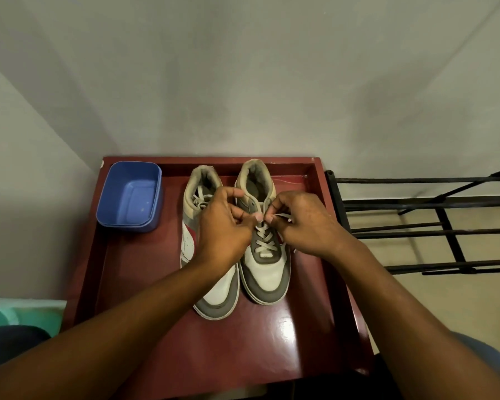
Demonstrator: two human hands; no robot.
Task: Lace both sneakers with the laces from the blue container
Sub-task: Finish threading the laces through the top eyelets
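Table (145, 284) sits vs. the back wall. On it, back-left: container (127, 226). To its right, 2 sneakers side by side, toes toward the person: left sneaker (220, 295) just beside right sneaker (267, 272). Left hand (223, 226) lies over left sneaker, right hand (303, 223) over right sneaker's right edge; both pinch its lace (264, 241). Rack (416, 202) stands right of table.

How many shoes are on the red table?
2. The first sneaker lies nearer the blue container, partly behind the left hand. The second sneaker stands beside it, its lace pinched by the left hand and right hand. No others show.
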